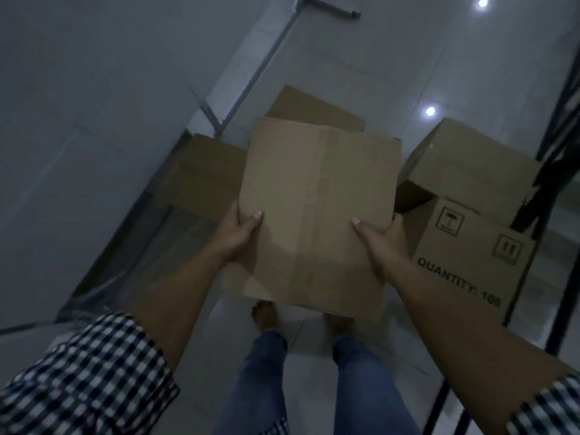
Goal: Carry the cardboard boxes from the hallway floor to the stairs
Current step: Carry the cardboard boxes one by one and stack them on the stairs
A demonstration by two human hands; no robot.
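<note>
A plain brown cardboard box (317, 202) is held in front of me above the tiled floor. My left hand (240, 233) grips its left edge, thumb on top. On the right edge my right hand (381, 243) grips the same way. To the right, a printed box (470, 255) marked "QUANTITY" stands on the floor, with another box (467, 164) behind it. More cardboard lies on the floor past the held box: a piece at the left (204, 177) and a piece behind (310, 109).
A grey wall (94, 120) runs along the left with a dark skirting strip. A black metal railing (558, 152) stands at the right edge. My bare feet and jeans (266, 372) show below the box on the glossy pale floor tiles (376, 73).
</note>
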